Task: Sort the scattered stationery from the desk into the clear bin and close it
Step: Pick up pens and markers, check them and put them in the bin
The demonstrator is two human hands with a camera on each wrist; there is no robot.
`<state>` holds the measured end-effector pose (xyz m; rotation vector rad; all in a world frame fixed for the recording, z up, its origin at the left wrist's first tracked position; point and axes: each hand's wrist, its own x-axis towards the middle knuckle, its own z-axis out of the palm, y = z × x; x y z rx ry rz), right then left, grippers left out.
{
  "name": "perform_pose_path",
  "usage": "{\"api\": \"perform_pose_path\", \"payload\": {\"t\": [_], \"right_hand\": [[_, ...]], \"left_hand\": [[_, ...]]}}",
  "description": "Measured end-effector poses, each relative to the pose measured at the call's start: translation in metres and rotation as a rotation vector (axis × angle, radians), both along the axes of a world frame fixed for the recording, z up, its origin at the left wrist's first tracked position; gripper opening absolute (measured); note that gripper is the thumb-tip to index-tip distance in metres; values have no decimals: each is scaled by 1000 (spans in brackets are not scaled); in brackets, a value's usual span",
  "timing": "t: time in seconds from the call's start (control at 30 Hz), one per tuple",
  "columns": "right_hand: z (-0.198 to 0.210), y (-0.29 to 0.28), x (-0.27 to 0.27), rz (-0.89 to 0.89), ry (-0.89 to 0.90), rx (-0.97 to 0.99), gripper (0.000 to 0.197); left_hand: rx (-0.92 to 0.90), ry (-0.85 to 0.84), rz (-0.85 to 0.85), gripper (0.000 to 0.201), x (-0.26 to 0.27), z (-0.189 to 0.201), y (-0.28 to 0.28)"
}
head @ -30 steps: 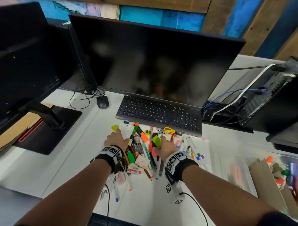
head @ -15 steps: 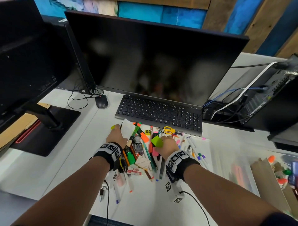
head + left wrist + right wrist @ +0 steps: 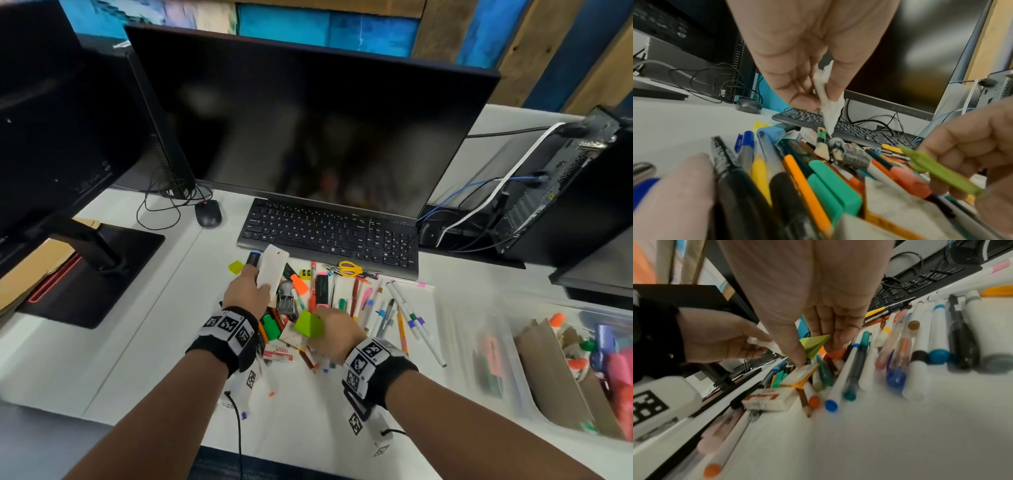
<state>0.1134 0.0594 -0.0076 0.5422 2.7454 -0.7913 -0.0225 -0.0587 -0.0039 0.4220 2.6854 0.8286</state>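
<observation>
A heap of stationery (image 3: 329,308) lies on the white desk in front of the keyboard: pens, markers, highlighters, erasers, yellow scissors (image 3: 349,268). My left hand (image 3: 247,291) pinches a white paper card (image 3: 272,269) (image 3: 828,104) and holds it raised over the heap's left side. My right hand (image 3: 334,330) pinches a green sticky-note pad (image 3: 308,323) (image 3: 815,344) (image 3: 937,170) just above the pens. The clear bin (image 3: 524,404) sits at the right, with markers and brown card inside.
A black keyboard (image 3: 329,234) and a large monitor (image 3: 308,113) stand behind the heap. A mouse (image 3: 208,213) and cables lie at the back left, beside a second monitor's base (image 3: 92,270). A computer tower (image 3: 575,192) stands at the back right.
My left hand has lifted the white card off the heap. My right hand has raised the green pad and drawn it back toward me and slightly right.
</observation>
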Motion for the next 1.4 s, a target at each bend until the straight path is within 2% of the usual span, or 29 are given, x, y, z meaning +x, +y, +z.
{"api": "perform_pose_path", "payload": {"t": [0.07, 0.23, 0.43, 0.67, 0.8, 0.87, 0.9, 1.07, 1.13, 1.23, 1.4], "right_hand": [[-5, -7, 3, 31, 6, 18, 29], [-19, -18, 5, 44, -46, 35, 50], [-21, -22, -2, -6, -63, 15, 54], [-14, -26, -12, -173, -98, -7, 37], [-7, -20, -13, -112, -159, -92, 28], [-4, -19, -7, -123, -86, -105, 11], [-3, -19, -4, -144, -37, -117, 10], [14, -5, 15, -186, 130, -187, 20], [22, 6, 26, -206, 171, -196, 25], [34, 22, 44, -251, 231, -182, 14], [51, 49, 83, -344, 342, -181, 21]], "left_hand": [[21, -16, 5, 30, 6, 0, -4], [53, -51, 33, 32, 16, 1, -17], [54, -65, 33, 33, 23, 6, -25], [47, -76, 22, 32, 25, 11, -25], [51, -63, 18, 33, 28, 14, -24], [44, -60, 5, 34, 30, 15, -23], [44, -58, -2, 35, 32, 16, -22], [86, -55, -39, 36, 44, 27, -16], [106, -62, -62, 44, 51, 32, -10], [147, -66, -109, 55, 62, 35, 1], [269, -39, -180, 35, 92, 49, 29]]}}
